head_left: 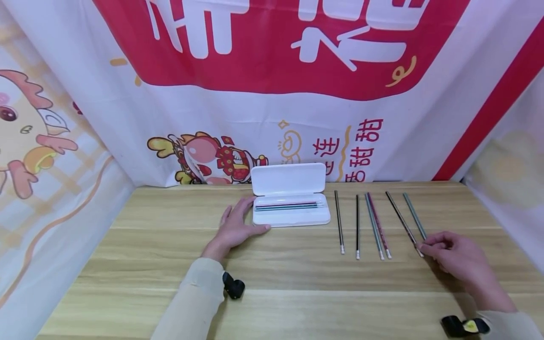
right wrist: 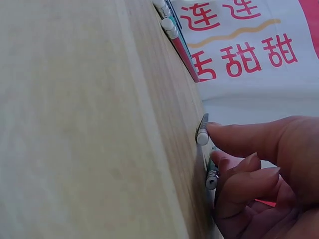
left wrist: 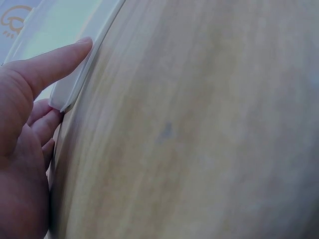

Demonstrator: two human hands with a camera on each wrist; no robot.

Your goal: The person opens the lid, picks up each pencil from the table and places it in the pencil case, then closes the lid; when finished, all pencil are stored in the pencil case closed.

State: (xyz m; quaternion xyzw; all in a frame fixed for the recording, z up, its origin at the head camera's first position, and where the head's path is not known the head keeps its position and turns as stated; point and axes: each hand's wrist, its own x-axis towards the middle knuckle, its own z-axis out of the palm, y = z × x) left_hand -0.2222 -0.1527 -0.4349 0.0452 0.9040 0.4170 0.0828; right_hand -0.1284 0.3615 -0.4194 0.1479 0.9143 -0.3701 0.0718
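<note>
A white pencil case lies with its lid raised. Several pencils lie side by side inside it. My left hand holds the case by its left end, thumb along the front edge and fingers at the left side. On the right, my right hand is down at the eraser ends of a dark pencil and a teal pencil. Its thumb touches the dark pencil, and its bent fingers are beside the teal one, whose lower end is hidden in the head view. I cannot tell whether it pinches either pencil.
Between case and right hand lie two black pencils, a teal pencil and a dark red pencil, eraser ends toward me. The wooden table meets a printed cloth behind the case.
</note>
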